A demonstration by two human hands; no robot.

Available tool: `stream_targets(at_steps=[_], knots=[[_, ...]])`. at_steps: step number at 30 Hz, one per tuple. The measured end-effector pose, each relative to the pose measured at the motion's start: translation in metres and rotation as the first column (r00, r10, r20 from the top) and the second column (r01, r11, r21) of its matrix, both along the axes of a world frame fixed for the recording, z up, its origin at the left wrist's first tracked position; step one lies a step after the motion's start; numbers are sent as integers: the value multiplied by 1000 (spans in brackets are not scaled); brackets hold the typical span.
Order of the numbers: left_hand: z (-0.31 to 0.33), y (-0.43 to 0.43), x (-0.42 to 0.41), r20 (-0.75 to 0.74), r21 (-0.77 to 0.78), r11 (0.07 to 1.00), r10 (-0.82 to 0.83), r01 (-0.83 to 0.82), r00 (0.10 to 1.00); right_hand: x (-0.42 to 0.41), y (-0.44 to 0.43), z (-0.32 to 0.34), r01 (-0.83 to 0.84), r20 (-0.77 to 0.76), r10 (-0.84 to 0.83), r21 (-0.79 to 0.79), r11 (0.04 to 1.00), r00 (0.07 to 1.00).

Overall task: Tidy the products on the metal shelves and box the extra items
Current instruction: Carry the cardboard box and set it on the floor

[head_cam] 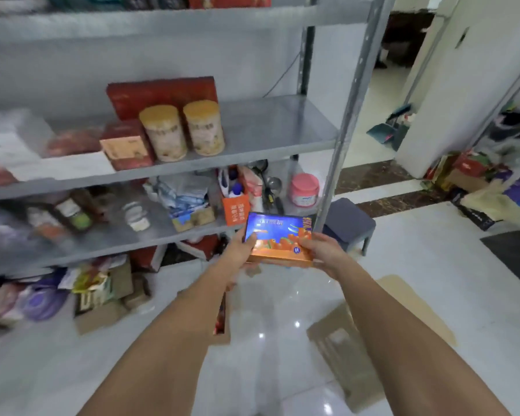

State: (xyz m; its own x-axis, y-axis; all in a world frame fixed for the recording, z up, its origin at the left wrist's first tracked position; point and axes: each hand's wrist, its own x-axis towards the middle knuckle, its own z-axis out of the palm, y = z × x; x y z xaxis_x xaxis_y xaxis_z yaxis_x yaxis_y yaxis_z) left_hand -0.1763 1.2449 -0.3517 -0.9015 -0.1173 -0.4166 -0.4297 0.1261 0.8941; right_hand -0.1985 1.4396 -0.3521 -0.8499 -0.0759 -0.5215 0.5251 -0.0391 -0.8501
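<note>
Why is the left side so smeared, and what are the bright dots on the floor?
Head view: the left end of the grey metal shelves is motion-blurred, its brown bottles unreadable; the blue-and-orange cardboard box gripped by left hand and right hand is sharper. Head view again: the dots are glare on the glossy white floor tiles; the wide lens bows the metal shelf post.

A flat blue-and-orange product box (278,238) is being held tilted, face up, before the metal shelves (279,127), where two yellow-topped canisters (163,133) are standing side by side.
</note>
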Motion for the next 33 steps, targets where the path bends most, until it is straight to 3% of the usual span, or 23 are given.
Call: stream_targets(at_steps=[5, 9, 10, 13, 15, 16, 20, 23, 25, 28, 30, 33], knots=[[-26, -126, 48, 58, -55, 998, 35, -31, 998, 22, -118, -40, -155, 93, 154, -4, 988, 984], [-107, -218, 67, 156, -404, 906, -68, 127, 985, 38, -188, -120, -80, 141, 81, -8, 997, 987], [-137, -244, 71, 197, -533, 823, -107, 198, 974, 40, -202, -147, -31, 130, 26, 35, 999, 991], [-239, -312, 88, 338, -815, 430, -191, 388, 921, 37, -235, -243, 129, 125, -144, 119, 984, 982], [-315, -342, 94, 403, -850, 276, -210, 449, 891, 32, -250, -318, 238, 179, -266, 164, 957, 947], [-354, -350, 96, 422, -850, 246, -210, 466, 882, 28, -258, -355, 277, 198, -312, 184, 943, 929], [-507, -363, 79, 373, -868, 267, -203, 418, 905, 1, -306, -484, 398, 177, -410, 103, 912, 895], [-601, -363, 70, 313, -852, 352, -250, 387, 916, -6, -341, -563, 437, 169, -438, 47, 898, 883], [-647, -365, 62, 201, -812, 495, -259, 309, 945, -6, -355, -605, 369, 86, -382, 133, 920, 920], [-692, -366, 52, 39, -628, 736, -295, 253, 955, -10, -361, -644, 270, -79, -258, 313, 911, 963], [-707, -362, 58, -49, -552, 798, -320, 241, 946, -12, -360, -650, 179, -58, -175, 511, 840, 983], [-720, -355, 70, -29, -527, 806, -335, 270, 942, -7, -346, -646, 110, -32, -124, 711, 695, 992]])
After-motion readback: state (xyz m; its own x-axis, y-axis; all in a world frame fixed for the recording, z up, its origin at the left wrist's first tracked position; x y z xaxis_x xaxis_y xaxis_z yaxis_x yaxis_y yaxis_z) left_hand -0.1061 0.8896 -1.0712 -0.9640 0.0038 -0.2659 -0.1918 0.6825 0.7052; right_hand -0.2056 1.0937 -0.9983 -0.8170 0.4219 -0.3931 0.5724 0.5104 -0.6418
